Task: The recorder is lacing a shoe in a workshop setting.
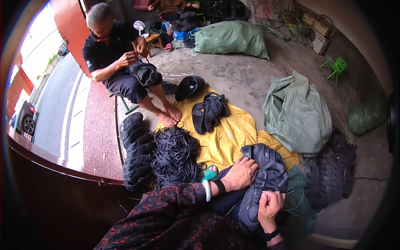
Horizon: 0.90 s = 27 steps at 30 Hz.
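Dark grey shoe uppers [264, 156] lie over my lap, with a dark shoelace [271, 177] looped across the nearer one. My left hand [241, 173] is closed on the left edge of that upper, its fingers bent in by the lace holes. Lower down on the right, my right hand [270, 206] is curled into a pinch at the lace, its fingertips partly hidden. A tangled heap of loose dark laces [175, 154] lies to the left of my hands.
Stacked shoe uppers [135, 152] line the left, and more uppers [331, 173] lie right. A yellow sheet [229, 141] covers floor ahead, with dark uppers [208, 112] on it. A green sack [296, 116] stands beyond. Another person [112, 58] sits far left, working on an upper.
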Each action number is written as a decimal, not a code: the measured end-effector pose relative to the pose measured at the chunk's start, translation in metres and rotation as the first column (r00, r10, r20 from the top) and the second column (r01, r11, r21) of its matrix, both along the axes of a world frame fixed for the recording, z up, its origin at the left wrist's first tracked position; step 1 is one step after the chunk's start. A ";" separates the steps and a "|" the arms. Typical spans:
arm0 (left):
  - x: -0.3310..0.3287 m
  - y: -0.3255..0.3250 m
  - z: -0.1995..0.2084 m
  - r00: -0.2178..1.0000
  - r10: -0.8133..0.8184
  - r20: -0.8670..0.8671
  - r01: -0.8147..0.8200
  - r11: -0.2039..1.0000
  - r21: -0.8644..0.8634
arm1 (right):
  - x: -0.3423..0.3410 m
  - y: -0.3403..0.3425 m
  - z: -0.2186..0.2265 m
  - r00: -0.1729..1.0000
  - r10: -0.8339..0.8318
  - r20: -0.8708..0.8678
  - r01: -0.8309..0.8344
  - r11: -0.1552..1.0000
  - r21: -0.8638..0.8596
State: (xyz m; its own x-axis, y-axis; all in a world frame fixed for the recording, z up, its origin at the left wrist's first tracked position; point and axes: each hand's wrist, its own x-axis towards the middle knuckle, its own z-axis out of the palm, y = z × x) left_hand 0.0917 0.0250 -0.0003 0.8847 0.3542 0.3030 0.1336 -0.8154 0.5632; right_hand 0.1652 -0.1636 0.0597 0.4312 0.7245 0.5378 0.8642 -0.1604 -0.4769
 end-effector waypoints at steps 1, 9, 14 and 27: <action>0.000 0.000 0.000 1.000 0.002 -0.001 -0.002 1.000 0.003 | 0.001 -0.001 -0.001 1.000 -0.004 0.013 0.004 1.000 -0.004; -0.001 -0.001 0.000 1.000 0.003 -0.022 -0.003 1.000 -0.003 | -0.001 -0.001 -0.002 1.000 -0.007 -0.010 0.007 1.000 -0.009; 0.001 0.000 -0.001 1.000 0.007 -0.004 -0.007 1.000 0.010 | 0.000 -0.001 -0.001 1.000 -0.003 0.001 0.003 1.000 -0.015; 0.001 0.000 -0.001 1.000 0.011 -0.006 -0.011 1.000 -0.009 | 0.000 -0.002 -0.002 1.000 -0.005 -0.017 0.004 1.000 -0.020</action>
State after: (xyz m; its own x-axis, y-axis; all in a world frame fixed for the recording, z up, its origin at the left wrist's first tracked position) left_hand 0.0924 0.0252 -0.0017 0.8824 0.3667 0.2947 0.1458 -0.8088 0.5697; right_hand 0.1652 -0.1652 0.0573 0.4436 0.7330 0.5156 0.8550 -0.1738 -0.4886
